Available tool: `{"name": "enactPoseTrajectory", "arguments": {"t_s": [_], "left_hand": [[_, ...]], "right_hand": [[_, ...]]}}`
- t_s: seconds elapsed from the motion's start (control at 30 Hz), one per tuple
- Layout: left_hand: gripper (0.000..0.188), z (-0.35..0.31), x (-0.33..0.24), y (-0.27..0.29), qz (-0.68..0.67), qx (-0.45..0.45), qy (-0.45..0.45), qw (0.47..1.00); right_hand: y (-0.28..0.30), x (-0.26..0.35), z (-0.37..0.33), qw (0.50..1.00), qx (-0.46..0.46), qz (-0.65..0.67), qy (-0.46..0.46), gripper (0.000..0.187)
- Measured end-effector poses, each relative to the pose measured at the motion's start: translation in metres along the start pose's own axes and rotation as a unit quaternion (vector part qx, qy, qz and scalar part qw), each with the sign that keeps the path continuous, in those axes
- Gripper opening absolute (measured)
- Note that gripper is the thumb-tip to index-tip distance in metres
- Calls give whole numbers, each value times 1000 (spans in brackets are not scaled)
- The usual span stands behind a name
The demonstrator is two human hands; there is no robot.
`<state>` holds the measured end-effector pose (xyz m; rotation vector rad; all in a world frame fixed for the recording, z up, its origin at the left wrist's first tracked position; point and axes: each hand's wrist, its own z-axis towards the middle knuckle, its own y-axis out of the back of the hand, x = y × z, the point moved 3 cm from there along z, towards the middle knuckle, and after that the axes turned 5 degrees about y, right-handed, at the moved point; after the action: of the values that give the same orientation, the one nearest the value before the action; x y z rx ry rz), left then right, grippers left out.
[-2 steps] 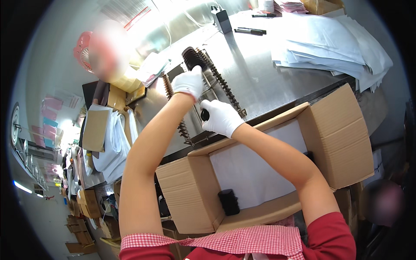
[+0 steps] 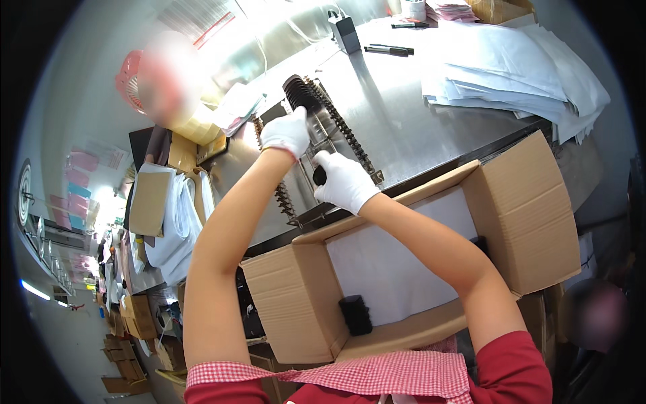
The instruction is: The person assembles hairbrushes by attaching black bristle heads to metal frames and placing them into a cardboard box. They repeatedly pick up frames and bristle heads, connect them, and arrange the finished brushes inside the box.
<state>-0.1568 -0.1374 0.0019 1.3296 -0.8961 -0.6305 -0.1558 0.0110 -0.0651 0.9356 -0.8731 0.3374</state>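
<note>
A metal rack (image 2: 340, 128) with spring-like toothed rails down both sides lies on the steel table. At its far end leans a row of thin black rounded pieces (image 2: 297, 91). My left hand (image 2: 286, 132), in a white glove, is at the near end of that row, its fingers curled and the thumb side by the black pieces. What its fingers pinch is hidden. My right hand (image 2: 348, 183), also gloved in white, is closed around a small black rounded piece (image 2: 319, 176) over the near half of the rack.
An open cardboard box (image 2: 303, 289) lined with white paper stands between me and the table, a black ridged bundle (image 2: 355, 314) in its near left corner. White sheets (image 2: 505, 67) are piled at the right. Black pens (image 2: 389, 50) and a black adapter (image 2: 345, 34) lie farther back.
My left hand has shifted slightly left and toward me, uncovering more of the black row. My right hand has barely moved.
</note>
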Motion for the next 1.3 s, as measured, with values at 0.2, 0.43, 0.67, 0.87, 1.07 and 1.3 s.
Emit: {"name": "enactPoseTrajectory", "arguments": {"t_s": [0.2,0.43,0.67,0.87,1.07,1.3], "left_hand": [[31,-61,30,-19,-500,107,-18,859],[51,-64,41,17,-506,255,-83,819],[101,62,73,-50,-168,-163,-15,972],[80,75,23,-29,-244,26,17,969],[37,80,15,-56,-60,8,-96,994],[42,66,46,-20,-38,-65,64,995]], "right_hand": [[-7,19,5,978,-171,54,110,82],[10,25,10,989,-116,71,64,61],[-16,7,29,998,-21,61,-7,39],[-10,-10,29,998,-44,36,22,32],[-13,4,27,999,-20,25,23,32],[-10,-7,31,982,-143,109,-50,47]]}}
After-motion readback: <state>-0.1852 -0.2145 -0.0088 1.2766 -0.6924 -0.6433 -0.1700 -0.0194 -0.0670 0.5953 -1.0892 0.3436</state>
